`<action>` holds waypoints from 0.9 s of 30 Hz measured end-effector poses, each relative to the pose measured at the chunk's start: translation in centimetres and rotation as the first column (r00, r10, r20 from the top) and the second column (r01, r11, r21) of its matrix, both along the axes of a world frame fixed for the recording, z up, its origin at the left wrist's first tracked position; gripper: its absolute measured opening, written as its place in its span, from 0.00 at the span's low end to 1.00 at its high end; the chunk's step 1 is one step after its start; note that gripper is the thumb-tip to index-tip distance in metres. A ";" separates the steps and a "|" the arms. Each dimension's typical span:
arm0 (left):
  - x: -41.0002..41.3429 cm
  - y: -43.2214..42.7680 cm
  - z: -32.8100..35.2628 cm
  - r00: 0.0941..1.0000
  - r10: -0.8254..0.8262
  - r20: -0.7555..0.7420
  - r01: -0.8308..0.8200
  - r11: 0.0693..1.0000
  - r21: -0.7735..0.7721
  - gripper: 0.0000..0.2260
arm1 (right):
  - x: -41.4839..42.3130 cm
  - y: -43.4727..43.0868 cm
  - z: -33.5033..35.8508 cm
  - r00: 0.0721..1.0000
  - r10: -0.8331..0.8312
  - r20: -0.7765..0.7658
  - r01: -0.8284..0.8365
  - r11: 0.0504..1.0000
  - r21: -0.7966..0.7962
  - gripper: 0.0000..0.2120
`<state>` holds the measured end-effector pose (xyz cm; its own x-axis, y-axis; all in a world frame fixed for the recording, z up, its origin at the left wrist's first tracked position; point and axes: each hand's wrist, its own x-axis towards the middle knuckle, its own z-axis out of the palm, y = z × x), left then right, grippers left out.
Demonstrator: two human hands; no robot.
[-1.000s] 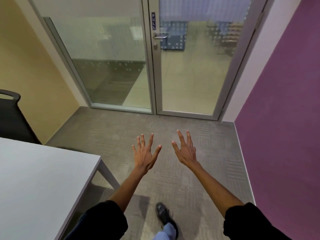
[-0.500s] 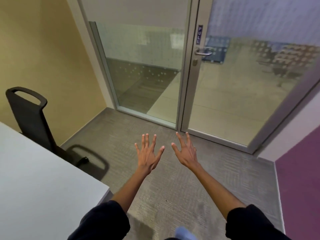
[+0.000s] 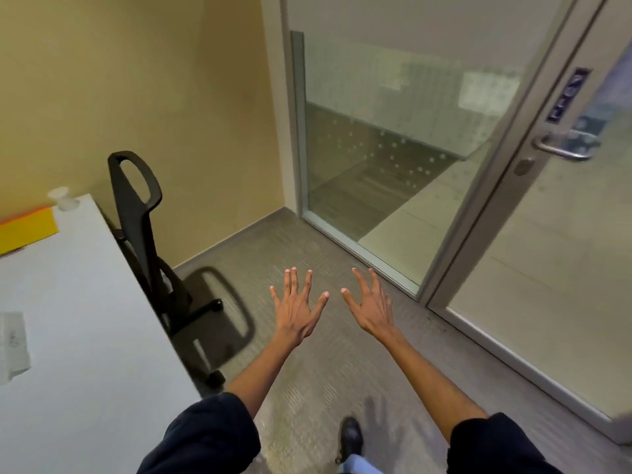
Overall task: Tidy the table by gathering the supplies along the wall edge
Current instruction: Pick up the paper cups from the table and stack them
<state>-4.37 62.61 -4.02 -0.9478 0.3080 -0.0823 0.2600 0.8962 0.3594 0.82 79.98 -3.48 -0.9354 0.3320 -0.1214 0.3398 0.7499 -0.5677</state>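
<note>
Ok so from my end: black leather shoe point(image 3: 350, 436) nearest, on the grey carpet floor point(image 3: 307, 388). Left grip point(image 3: 295, 313) and right grip point(image 3: 371, 311) hover over the carpet, fingers spread wide, holding nothing. White table point(image 3: 85, 336) is on the left. At its far end, by the yellow wall point(image 3: 136, 80), lie a yellow-orange sheet point(image 3: 27, 227) and a small whitish cup-like thing point(image 3: 63, 199). Black office chair point(image 3: 136, 200) stands just right of the table, frosted glass door point(image 3: 564, 268) far right.

Chair point(image 3: 136, 213) right of table point(image 3: 85, 336)

Office room: white table point(image 3: 95, 336), black swivel chair point(image 3: 136, 200), glass door point(image 3: 564, 234).
</note>
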 end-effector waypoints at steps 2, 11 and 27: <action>-3.9 1.0 0.2 0.998 0.060 -0.014 -0.060 0.998 -0.001 0.33 | -4.4 1.1 0.2 0.999 0.042 0.002 -0.042 0.999 0.011 0.32; -16.2 1.6 -0.5 0.962 0.275 -0.005 -0.274 0.961 0.038 0.32 | -20.7 2.1 0.5 0.967 0.256 -0.003 -0.254 0.960 0.120 0.32; -44.5 -4.6 -1.3 0.943 0.325 0.068 -0.325 0.946 -0.009 0.30 | -50.9 -4.0 -1.0 0.918 0.396 0.018 -0.395 0.909 0.132 0.30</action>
